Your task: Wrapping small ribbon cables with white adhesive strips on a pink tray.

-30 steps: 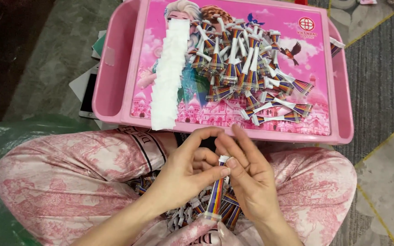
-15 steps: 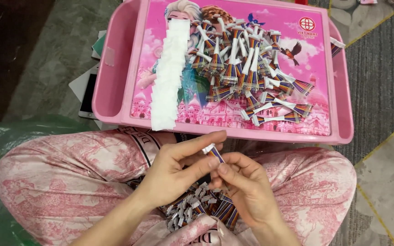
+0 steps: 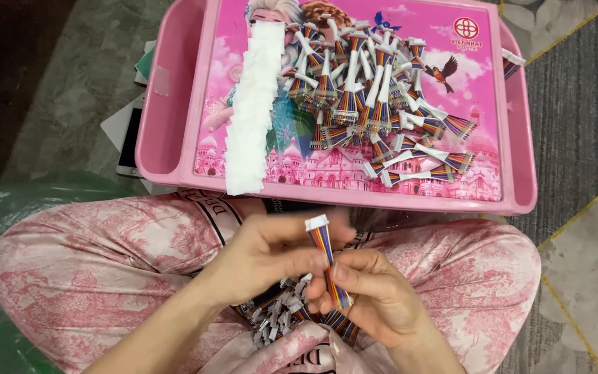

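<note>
At lower centre of the frame, my left hand (image 3: 264, 260) and right hand (image 3: 375, 298) both pinch 1 multicoloured wire lead (image 3: 327, 260), fingers closed around it. I judge this the handling step; next calls for a steady hold near the pink tray (image 3: 167, 131).

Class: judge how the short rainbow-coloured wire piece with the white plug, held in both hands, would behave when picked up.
The wire piece is probably light: fingertips alone hold it. It looks bendy yet holds a near-straight line between the left hand and right hand. Flat and ribbon-like, it seems unlikely to roll.
</note>
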